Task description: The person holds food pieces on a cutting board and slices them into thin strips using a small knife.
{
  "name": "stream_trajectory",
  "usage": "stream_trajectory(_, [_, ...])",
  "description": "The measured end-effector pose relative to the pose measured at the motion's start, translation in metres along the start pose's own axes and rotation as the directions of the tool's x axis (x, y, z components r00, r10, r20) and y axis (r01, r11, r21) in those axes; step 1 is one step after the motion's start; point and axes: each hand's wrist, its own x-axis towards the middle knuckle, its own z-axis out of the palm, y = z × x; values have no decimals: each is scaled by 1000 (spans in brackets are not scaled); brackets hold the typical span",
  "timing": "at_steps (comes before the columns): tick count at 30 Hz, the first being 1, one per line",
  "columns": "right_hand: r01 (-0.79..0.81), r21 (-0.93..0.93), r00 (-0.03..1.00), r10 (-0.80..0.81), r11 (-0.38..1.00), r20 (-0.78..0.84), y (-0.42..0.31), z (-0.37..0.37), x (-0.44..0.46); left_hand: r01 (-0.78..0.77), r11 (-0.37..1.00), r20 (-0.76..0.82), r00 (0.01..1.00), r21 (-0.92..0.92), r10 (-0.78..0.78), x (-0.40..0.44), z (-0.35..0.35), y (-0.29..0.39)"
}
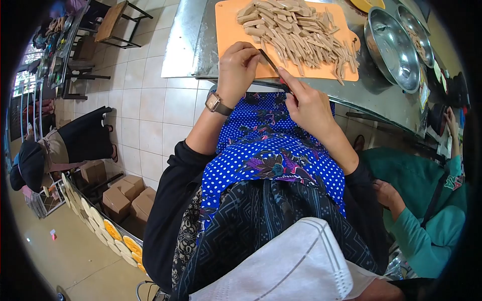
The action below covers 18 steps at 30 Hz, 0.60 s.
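Note:
My right hand [309, 103] is wrapped round the handle of a knife [271, 62], its index finger stretched along the dark blade. Close to the blade's tip is my left hand [238, 70], its fingers bent together; what they hold, if anything, is hidden. A watch [218, 104] is on the left wrist. Both hands are at the near edge of an orange cutting board [228, 37]. Many light brown cut strips [296, 40] lie heaped on the board, beyond my hands.
Metal bowls [394, 47] stand right of the board on the metal table [188, 45]. A co-worker in green [427, 210] is close on my right. Another person [60, 148] is at the far left, near cardboard boxes [118, 200]. A wooden stool [111, 22] stands behind.

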Motion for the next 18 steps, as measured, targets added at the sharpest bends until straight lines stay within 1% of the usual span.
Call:
stream_trajectory(2, [34, -7, 999, -34, 999, -7, 0, 1, 0, -49, 995, -1, 999, -81, 49, 3, -1, -3])
stream_trajectory(6, [37, 33, 998, -35, 999, -42, 0, 0, 2, 14, 993, 41, 999, -117, -10, 3, -6, 1])
stream_trajectory(9, [35, 47, 998, -33, 998, -45, 1, -2, 7, -3, 997, 24, 1000, -83, 5, 2, -4, 3])
stream_trajectory(11, [36, 40, 999, -35, 999, -32, 5, -2, 11, 42, 999, 53, 998, -6, -42, 1, -4, 6])
stream_trajectory(12, [61, 33, 998, -60, 998, -31, 8, -2, 13, 44, 999, 53, 998, -6, -43, 2, -4, 5])
stream_trajectory(14, [85, 29, 996, -84, 996, -25, 11, 1, 19, -24, 999, 20, 1000, 44, 23, 0, -3, 4])
stream_trajectory(15, [96, 26, 995, -95, 995, -25, 12, 3, 22, -20, 999, 21, 1000, 44, 19, -1, -2, 3])
stream_trajectory(16, [106, 25, 994, -105, 994, -24, 12, 4, 22, -47, 998, 5, 999, 49, 47, -1, -1, 0])
stream_trajectory(17, [103, 28, 995, -103, 994, -20, 11, 3, 21, -75, 996, -12, 997, 54, 75, -3, 0, -2])
stream_trajectory(18, [85, 7, 996, -85, 996, 5, 10, 0, 19, -70, 996, -8, 997, 54, 71, -4, 1, -1])
